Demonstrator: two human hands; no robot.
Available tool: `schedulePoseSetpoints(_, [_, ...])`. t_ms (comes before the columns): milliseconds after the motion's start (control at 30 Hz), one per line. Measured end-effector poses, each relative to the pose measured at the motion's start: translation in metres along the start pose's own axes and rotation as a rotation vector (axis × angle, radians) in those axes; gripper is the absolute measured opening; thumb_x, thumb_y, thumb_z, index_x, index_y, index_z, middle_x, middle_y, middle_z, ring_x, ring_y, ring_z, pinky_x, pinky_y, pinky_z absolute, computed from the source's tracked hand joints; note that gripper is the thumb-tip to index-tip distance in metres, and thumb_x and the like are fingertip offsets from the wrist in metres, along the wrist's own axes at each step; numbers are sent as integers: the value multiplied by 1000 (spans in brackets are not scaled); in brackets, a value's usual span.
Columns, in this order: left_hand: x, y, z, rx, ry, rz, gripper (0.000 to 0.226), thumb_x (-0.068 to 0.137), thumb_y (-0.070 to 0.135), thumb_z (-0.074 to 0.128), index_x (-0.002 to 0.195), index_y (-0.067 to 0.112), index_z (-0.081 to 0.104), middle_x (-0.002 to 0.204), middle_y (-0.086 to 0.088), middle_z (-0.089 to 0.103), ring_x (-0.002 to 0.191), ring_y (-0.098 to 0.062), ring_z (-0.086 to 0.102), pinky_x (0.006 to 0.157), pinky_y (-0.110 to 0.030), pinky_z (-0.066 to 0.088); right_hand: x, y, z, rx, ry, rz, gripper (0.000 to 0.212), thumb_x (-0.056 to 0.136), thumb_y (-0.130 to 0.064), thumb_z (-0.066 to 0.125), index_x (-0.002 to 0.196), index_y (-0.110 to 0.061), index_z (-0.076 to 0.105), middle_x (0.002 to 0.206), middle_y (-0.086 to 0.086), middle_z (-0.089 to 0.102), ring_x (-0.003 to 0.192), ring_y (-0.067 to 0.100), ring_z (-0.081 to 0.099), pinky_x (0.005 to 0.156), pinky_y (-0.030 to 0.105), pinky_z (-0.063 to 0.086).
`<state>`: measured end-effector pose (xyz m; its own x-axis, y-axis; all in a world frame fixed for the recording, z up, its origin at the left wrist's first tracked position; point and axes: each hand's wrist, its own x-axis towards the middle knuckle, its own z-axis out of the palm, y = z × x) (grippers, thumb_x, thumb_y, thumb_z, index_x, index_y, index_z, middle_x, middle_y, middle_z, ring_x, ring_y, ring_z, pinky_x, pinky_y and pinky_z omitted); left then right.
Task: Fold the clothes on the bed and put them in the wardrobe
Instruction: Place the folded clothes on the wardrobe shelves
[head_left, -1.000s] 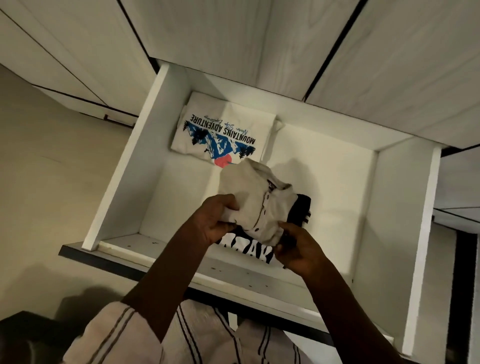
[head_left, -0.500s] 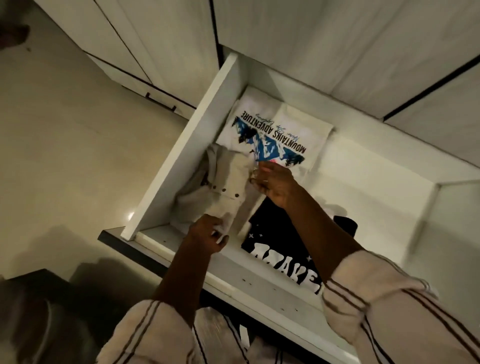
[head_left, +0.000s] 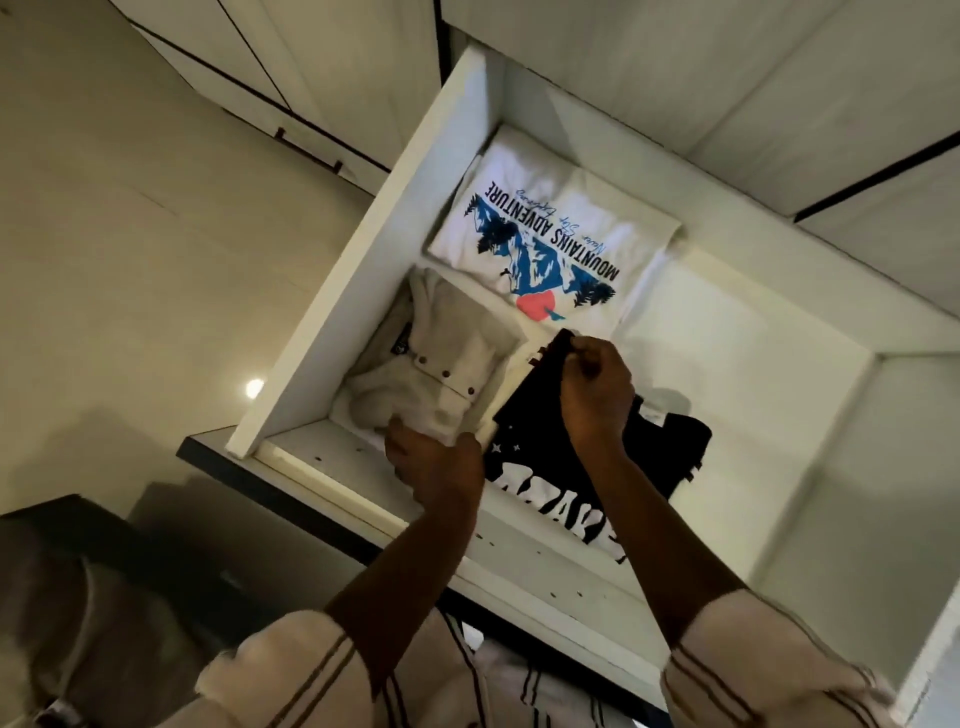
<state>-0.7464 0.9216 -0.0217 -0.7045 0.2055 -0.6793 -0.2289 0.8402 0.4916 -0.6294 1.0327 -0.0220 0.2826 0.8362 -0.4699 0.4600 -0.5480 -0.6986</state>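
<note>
While the left hand (head_left: 436, 467) grips the cream garment (head_left: 441, 358), the right hand (head_left: 597, 400) fingers (head_left: 584, 356) pinch the far corner of the adjoining black T-shirt (head_left: 665, 452).

In the drawer (head_left: 363, 249), a folded white tee (head_left: 550, 208) with a mountain print is laid at the back, a buttoned cream shirt (head_left: 441, 364) front left, a black tee (head_left: 535, 441) just beside it.

One open drawer (head_left: 363, 260) is seen. Three folded garments are counted in it: one white printed T-shirt (head_left: 550, 234) at twelve o'clock, one cream buttoned garment (head_left: 441, 358) at nine o'clock, one black printed T-shirt (head_left: 670, 452) at four o'clock. Two hands are counted: left hand (head_left: 436, 467), right hand (head_left: 597, 395).
</note>
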Motion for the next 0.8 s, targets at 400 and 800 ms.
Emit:
schedulePoseSetpoints(400, [-39, -30, 59, 282, -255, 208, 88, 74, 25, 88, 149, 24, 43, 152, -10, 37, 132, -35, 51, 109, -50, 48, -44, 136, -107, 95, -37, 580, 96, 77, -34, 90, 152, -21, 31, 140, 13, 57, 119, 31, 59, 106, 45, 51])
schedulePoseSetpoints(800, [-76, -29, 64, -293, -175, -225, 58, 74, 12, 90, 125, 10, 61, 113, -16, 72, 88, -28, 74, 61, -35, 63, -49, 144, -132, 256, -113, 705, 82, 80, -41, 83, 146, -20, 41, 137, 9, 55, 119, 30, 57, 96, 50, 55])
